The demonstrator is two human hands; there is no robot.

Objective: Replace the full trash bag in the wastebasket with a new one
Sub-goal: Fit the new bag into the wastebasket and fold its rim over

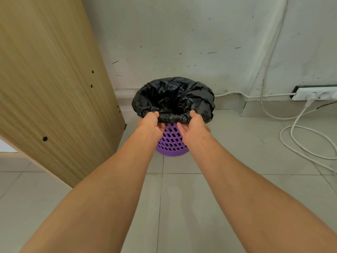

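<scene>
1. The left hand (151, 122) curls its fingers under the folded-over edge of the black trash bag (173, 99) at the near rim, thumb on top; the fingertips are tucked out of sight beneath the plastic, so how far they reach cannot be told.
2. The right hand (194, 125) grips the same near edge just beside the left, thumb over the fold and fingers curled below it; only a few fingers show, against the basket wall.
3. The bag lines the purple wastebasket (171, 141), its rim turned down over the top. The inside of the bag is a dark hollow and what lies in it cannot be made out.
4. The wastebasket stands on the tiled floor (182, 198) close to the scuffed wall (182, 42); both forearms cover its side edges, and the bag hides its rim.
5. A wooden panel (51, 79), cut off by the top and left frame edges, stands just left of the basket.
6. To the right, well apart, a white power strip (313, 94) lies at the wall base, cut off by the frame edge, with white cables (299, 136) looping over the floor.
</scene>
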